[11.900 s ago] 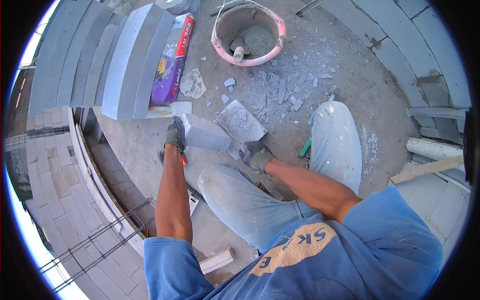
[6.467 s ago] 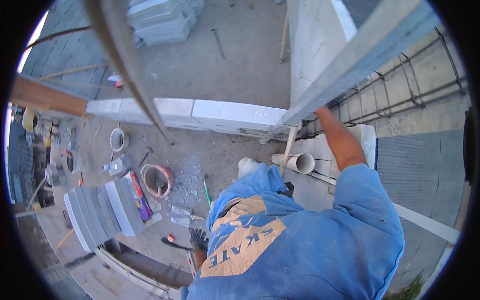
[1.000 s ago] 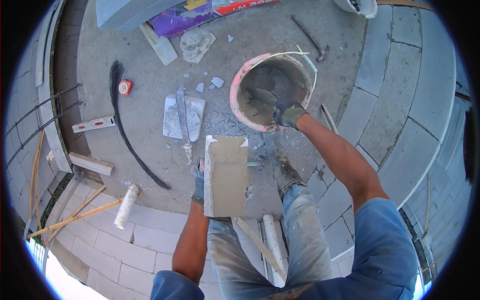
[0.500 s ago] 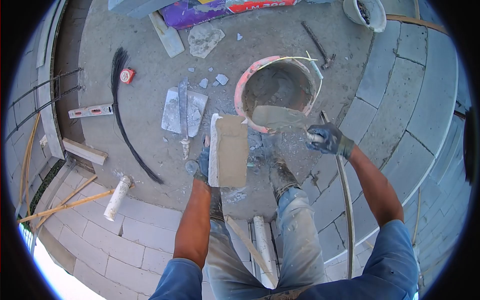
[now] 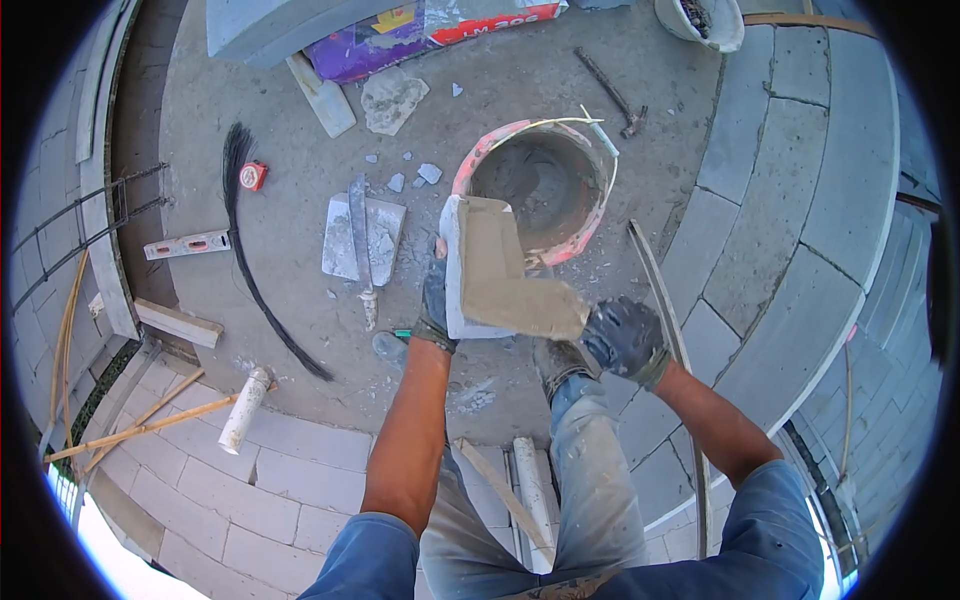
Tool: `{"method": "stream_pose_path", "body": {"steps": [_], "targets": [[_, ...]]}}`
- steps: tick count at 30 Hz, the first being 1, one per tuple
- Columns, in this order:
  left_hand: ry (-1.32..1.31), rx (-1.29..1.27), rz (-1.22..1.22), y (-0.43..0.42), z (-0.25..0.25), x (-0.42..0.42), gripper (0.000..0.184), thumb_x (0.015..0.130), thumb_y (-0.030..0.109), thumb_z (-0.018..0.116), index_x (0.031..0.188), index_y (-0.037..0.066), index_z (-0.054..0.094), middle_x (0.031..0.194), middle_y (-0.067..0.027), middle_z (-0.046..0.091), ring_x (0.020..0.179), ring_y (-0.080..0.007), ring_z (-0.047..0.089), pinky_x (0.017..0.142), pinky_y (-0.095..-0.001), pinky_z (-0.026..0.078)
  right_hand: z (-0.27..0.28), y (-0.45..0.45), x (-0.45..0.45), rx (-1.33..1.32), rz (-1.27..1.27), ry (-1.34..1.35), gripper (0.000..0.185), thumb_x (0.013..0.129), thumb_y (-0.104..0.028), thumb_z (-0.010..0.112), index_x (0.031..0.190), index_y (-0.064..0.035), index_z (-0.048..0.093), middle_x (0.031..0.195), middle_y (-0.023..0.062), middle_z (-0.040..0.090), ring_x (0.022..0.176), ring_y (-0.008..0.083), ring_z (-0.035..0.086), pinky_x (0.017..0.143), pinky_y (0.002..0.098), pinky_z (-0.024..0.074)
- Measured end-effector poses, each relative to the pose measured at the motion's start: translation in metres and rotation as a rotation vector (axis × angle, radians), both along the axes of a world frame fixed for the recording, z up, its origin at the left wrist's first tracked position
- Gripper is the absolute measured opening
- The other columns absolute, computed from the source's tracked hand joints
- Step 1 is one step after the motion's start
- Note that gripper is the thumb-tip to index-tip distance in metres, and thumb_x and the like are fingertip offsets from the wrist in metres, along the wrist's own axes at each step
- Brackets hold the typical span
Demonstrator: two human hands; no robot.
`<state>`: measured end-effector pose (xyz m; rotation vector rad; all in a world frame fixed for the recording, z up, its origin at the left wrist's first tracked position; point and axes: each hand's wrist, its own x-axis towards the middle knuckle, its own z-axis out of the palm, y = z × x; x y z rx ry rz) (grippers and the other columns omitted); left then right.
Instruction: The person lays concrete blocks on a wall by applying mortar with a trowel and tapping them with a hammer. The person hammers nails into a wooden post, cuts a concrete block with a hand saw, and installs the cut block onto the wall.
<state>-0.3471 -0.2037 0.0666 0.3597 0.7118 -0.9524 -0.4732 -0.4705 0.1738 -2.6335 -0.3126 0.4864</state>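
Observation:
My left hand [image 5: 434, 298], in a dark glove, grips the left side of a pale block [image 5: 453, 275]. Wet grey mortar [image 5: 490, 235] coats the block's upward face. A trowel [image 5: 530, 305] lies across the lower part of that face, its blade covered in mortar. My right hand [image 5: 627, 340], also gloved, is closed round the trowel's handle, which the fingers mostly hide. Just beyond the block stands a pink-rimmed bucket [image 5: 577, 243] with mortar inside.
Left of the block, a long-bladed tool [image 5: 359, 235] rests on a pale slab [image 5: 338, 240]. Farther left are black wires [image 5: 238, 230], a red tape measure [image 5: 253, 176] and a spirit level [image 5: 187, 245]. A hammer [image 5: 612, 90], a purple bag [image 5: 365, 47] and a white bucket [image 5: 700, 22] lie beyond.
The trowel has moved from the bucket's near rim down and left onto the block's mortared face. The block has shifted slightly up and right, and its mortar surface now looks disturbed.

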Motion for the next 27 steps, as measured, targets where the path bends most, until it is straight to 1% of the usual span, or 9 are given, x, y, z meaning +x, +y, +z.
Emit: {"method": "stream_pose_path", "body": {"steps": [2, 5, 8, 9, 12, 16, 19, 23, 27], "targets": [[0.03, -0.109, 0.032, -0.003, 0.001, 0.005, 0.073, 0.097, 0.065, 0.031, 0.15, 0.014, 0.031, 0.146, -0.0131, 0.043, 0.128, -0.0302, 0.05, 0.104, -0.0491, 0.044, 0.01, 0.005, -0.009, -0.044, 0.006, 0.038, 0.024, 0.076, -0.031, 0.071, 0.098, -0.0227, 0.068, 0.099, 0.0008, 0.062, 0.088, 0.024, 0.059, 0.07, 0.0396, 0.0481], [0.014, -0.149, 0.07, -0.005, 0.004, 0.007, 0.06, 0.1, 0.049, 0.04, 0.147, 0.011, 0.036, 0.136, -0.0138, 0.052, 0.121, -0.032, 0.054, 0.1, -0.047, 0.047, 0.011, 0.011, -0.014, -0.081, 0.001, 0.035, 0.027, 0.074, -0.032, 0.071, 0.099, -0.0238, 0.068, 0.101, 0.0009, 0.063, 0.088, 0.024, 0.059, 0.07, 0.0391, 0.0474], [-0.211, -0.026, -0.027, 0.003, -0.01, -0.006, 0.051, 0.099, 0.035, 0.046, 0.143, 0.007, 0.042, 0.133, -0.0159, 0.054, 0.121, -0.0349, 0.053, 0.102, -0.0478, 0.045, 0.002, 0.013, -0.022, -0.084, -0.011, -0.034, 0.029, 0.073, -0.033, 0.071, 0.099, -0.0224, 0.068, 0.102, 0.0022, 0.063, 0.088, 0.0248, 0.059, 0.07, 0.039, 0.0469], [-0.694, 0.323, -0.318, 0.006, 0.0, -0.006, 0.056, 0.101, 0.042, 0.039, 0.146, 0.01, 0.037, 0.139, -0.0141, 0.049, 0.124, -0.0338, 0.051, 0.103, -0.0479, 0.044, -0.002, 0.012, -0.025, -0.088, -0.009, -0.059, 0.029, 0.072, -0.033, 0.071, 0.099, -0.0211, 0.068, 0.102, 0.0029, 0.063, 0.088, 0.0253, 0.059, 0.069, 0.0392, 0.0466], [-1.499, 0.911, -0.761, 0.018, 0.015, 0.003, 0.06, 0.102, 0.049, 0.034, 0.15, 0.012, 0.031, 0.145, -0.0126, 0.045, 0.127, -0.0327, 0.05, 0.104, -0.0476, 0.044, -0.01, 0.004, -0.039, -0.067, 0.001, -0.08, 0.03, 0.073, -0.033, 0.071, 0.098, -0.0178, 0.068, 0.101, 0.0041, 0.062, 0.09, 0.0259, 0.058, 0.069, 0.0404, 0.0463], [-1.927, 1.2, -0.984, 0.041, 0.031, 0.011, 0.061, 0.101, 0.048, 0.037, 0.15, 0.012, 0.031, 0.145, -0.0129, 0.044, 0.126, -0.033, 0.05, 0.104, -0.0474, 0.044, -0.007, -0.006, -0.035, -0.096, 0.04, -0.036, 0.029, 0.073, -0.032, 0.072, 0.097, -0.0163, 0.067, 0.101, 0.0049, 0.062, 0.091, 0.0266, 0.058, 0.07, 0.041, 0.0463], [-1.531, 0.953, -0.854, 0.051, 0.041, 0.002, 0.062, 0.101, 0.049, 0.038, 0.15, 0.011, 0.031, 0.146, -0.0131, 0.044, 0.127, -0.0331, 0.05, 0.104, -0.0473, 0.044, -0.023, -0.001, -0.005, -0.14, 0.017, -0.132, 0.026, 0.075, -0.031, 0.071, 0.096, -0.0161, 0.067, 0.101, 0.006, 0.062, 0.09, 0.0277, 0.057, 0.07, 0.0418, 0.0463], [-0.488, 0.352, -0.372, 0.054, 0.048, -0.009, 0.063, 0.1, 0.049, 0.039, 0.15, 0.011, 0.031, 0.146, -0.0134, 0.044, 0.127, -0.0333, 0.049, 0.105, -0.0473, 0.043, -0.08, 0.003, 0.015, -0.183, -0.052, -0.14, 0.026, 0.079, -0.031, 0.069, 0.099, -0.015, 0.065, 0.102, 0.0074, 0.062, 0.089, 0.0287, 0.058, 0.07, 0.0423, 0.0472], [-0.193, 0.179, -0.259, 0.068, 0.046, -0.017, 0.064, 0.1, 0.049, 0.04, 0.15, 0.01, 0.031, 0.146, -0.0137, 0.043, 0.127, -0.0335, 0.049, 0.105, -0.0473, 0.042, -0.116, 0.006, 0.042, -0.23, -0.205, 0.133, 0.029, 0.083, -0.031, 0.065, 0.105, -0.0123, 0.064, 0.105, 0.011, 0.064, 0.09, 0.0315, 0.063, 0.073, 0.0453, 0.0505]]}}
